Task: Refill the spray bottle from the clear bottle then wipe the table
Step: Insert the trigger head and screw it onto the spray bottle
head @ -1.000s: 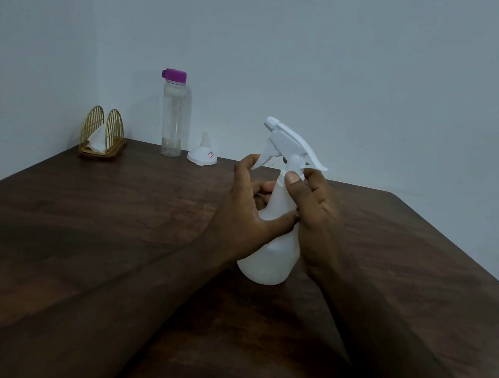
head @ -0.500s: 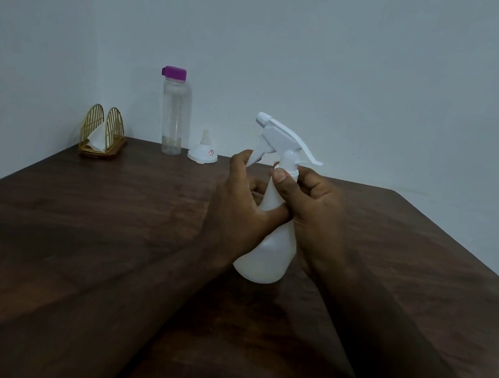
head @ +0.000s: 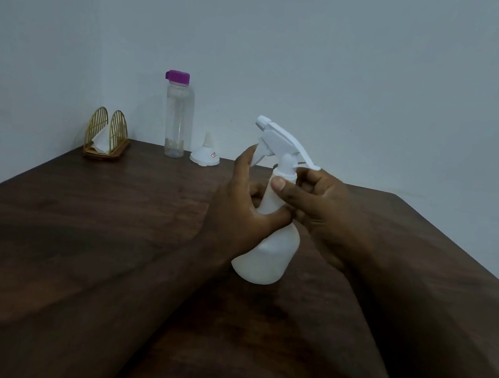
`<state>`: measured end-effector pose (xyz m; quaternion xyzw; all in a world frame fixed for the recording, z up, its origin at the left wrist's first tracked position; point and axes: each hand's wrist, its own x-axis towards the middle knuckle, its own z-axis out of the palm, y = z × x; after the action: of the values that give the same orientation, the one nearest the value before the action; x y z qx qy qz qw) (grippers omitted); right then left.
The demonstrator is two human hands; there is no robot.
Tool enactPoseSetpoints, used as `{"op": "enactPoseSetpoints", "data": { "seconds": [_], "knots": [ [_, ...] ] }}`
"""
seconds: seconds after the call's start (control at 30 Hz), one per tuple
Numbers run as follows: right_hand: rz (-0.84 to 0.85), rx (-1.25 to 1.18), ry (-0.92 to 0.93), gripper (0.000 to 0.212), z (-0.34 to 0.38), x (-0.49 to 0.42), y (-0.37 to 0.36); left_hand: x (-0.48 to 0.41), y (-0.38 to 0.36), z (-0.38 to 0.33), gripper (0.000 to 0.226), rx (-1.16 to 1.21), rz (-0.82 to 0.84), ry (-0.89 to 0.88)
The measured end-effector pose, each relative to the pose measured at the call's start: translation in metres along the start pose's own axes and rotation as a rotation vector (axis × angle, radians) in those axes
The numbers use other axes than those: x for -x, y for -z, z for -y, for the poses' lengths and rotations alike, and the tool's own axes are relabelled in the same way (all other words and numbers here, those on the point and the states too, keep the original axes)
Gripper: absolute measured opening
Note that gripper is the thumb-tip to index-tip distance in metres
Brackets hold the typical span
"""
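White plastic spray bottle [head: 266, 252] stands mid-table [head: 115, 221], left hand [head: 239, 215] wrapped around its body, right hand [head: 317, 202] pinching the neck collar (clear bottle [head: 177, 119] waits at the back).

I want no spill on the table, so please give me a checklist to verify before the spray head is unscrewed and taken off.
1. Spray bottle stands on the table: ok.
2. Left hand holds its body: ok.
3. Right hand grips the collar under the spray head: ok.
4. Funnel ready: ok, at the back.
5. Clear bottle open: not ok, purple cap on.
6. Collar loosened: cannot tell.
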<state>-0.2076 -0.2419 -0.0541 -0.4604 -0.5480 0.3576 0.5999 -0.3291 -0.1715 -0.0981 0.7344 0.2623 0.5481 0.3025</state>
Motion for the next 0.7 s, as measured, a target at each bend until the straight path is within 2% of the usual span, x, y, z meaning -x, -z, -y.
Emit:
{"op": "enactPoseSetpoints", "data": {
  "seconds": [0.13, 0.3, 0.7],
  "knots": [
    [0.166, 0.050, -0.034, 0.030, 0.014, 0.000, 0.009, -0.001, -0.001, 0.000, 0.097, 0.039, 0.036, 0.037],
    [0.151, 0.108, -0.021, 0.018, 0.015, -0.002, 0.006, -0.002, -0.003, -0.006, 0.094, 0.053, 0.028, 0.057],
    [-0.212, 0.431, 0.109, 0.010, 0.001, 0.004, -0.016, 0.001, -0.009, -0.013, 0.095, 0.002, -0.060, 0.058]
  ]
}}
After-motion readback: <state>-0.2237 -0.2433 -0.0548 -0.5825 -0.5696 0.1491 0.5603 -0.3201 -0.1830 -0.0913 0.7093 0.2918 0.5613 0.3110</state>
